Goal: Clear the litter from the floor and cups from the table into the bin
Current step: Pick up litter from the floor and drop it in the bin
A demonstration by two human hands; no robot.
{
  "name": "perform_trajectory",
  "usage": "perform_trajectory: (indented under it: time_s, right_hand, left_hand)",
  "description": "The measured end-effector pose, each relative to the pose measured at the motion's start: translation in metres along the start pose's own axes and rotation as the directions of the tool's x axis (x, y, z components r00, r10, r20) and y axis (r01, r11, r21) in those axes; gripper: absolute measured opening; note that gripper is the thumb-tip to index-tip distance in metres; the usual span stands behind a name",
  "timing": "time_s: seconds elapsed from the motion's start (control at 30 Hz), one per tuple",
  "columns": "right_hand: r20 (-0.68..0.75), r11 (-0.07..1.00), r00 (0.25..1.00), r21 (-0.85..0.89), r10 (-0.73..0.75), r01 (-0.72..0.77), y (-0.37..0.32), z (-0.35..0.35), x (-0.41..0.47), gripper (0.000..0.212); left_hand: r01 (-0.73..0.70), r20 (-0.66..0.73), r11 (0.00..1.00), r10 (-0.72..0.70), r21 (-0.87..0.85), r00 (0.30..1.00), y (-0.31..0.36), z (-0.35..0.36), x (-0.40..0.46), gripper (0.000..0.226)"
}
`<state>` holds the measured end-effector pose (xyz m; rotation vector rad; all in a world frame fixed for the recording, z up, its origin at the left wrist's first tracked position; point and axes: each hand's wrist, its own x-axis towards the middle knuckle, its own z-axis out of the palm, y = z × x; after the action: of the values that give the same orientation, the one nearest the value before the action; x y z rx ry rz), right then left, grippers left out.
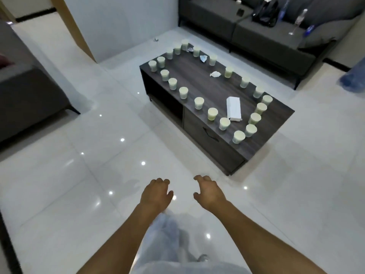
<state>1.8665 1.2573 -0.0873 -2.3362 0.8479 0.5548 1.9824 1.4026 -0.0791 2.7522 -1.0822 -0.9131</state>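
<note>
Cups [212,113] ring the dark table [209,86], no lettering legible on them or the white tissue pack [234,108]. Left hand [156,191] and right hand [209,191] hover over the floor, fingers loosely curled, holding nothing.

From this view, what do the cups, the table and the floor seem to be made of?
Cups: probably thin plastic or paper, pale and matte; too blurred to tell.
Table: dark wood-grain board, likely laminate, streaked surface.
Floor: glossy white tiles, with grout lines and lamp reflections.

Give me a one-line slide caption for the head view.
Both hands, left and right, hover empty above the tiled floor before a dark table ringed with cups.
</note>
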Motion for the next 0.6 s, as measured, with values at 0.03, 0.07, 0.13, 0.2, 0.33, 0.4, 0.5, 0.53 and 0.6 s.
perform_trajectory:
  time_s: [0.03, 0.07, 0.13, 0.2, 0.33, 0.4, 0.5, 0.53, 0.6]
  right_hand:
    - [0.003, 1.0, 1.0, -0.013, -0.009, 0.009, -0.014, -0.004, 0.018, 0.055]
    - [0.005, 1.0, 1.0, -0.024, -0.018, 0.018, -0.033, -0.009, 0.042, 0.055]
    - [0.026, 0.998, 0.999, -0.049, -0.025, 0.026, -0.069, -0.019, 0.086, 0.055]
    - [0.048, 0.998, 0.999, -0.061, -0.021, 0.024, -0.104, -0.03, 0.12, 0.056]
    - [0.052, 0.997, 0.997, -0.063, -0.052, 0.055, -0.174, -0.052, 0.194, 0.056]
    - [0.062, 0.995, 0.996, -0.068, -0.066, 0.07, -0.2, -0.064, 0.224, 0.056]
    - [0.09, 0.993, 0.994, -0.092, -0.061, 0.069, -0.23, -0.081, 0.272, 0.056]
    - [0.097, 0.993, 0.994, -0.097, -0.059, 0.068, -0.237, -0.086, 0.288, 0.056]
    - [0.114, 0.992, 0.992, -0.103, -0.058, 0.07, -0.253, -0.099, 0.327, 0.055]
  left_hand:
    - [0.011, -0.001, 1.0, -0.011, -0.007, 1.0, -0.013, -0.011, 0.013, 0.045]
    - [0.021, -0.008, 1.0, -0.022, -0.013, 1.0, -0.031, -0.025, 0.032, 0.045]
    - [0.042, -0.012, 0.999, -0.042, -0.017, 0.999, -0.067, -0.052, 0.066, 0.045]
    - [0.06, 0.009, 0.998, -0.06, -0.013, 0.998, -0.098, -0.078, 0.092, 0.046]
    - [0.095, 0.035, 0.996, -0.095, 0.002, 0.995, -0.159, -0.13, 0.148, 0.045]
    - [0.114, 0.041, 0.993, -0.113, -0.017, 0.993, -0.178, -0.153, 0.172, 0.045]
    - [0.131, 0.048, 0.99, -0.129, -0.049, 0.991, -0.203, -0.182, 0.213, 0.045]
    - [0.133, 0.051, 0.99, -0.131, -0.054, 0.99, -0.209, -0.19, 0.226, 0.045]
    - [0.143, 0.058, 0.988, -0.139, -0.064, 0.989, -0.225, -0.209, 0.259, 0.046]
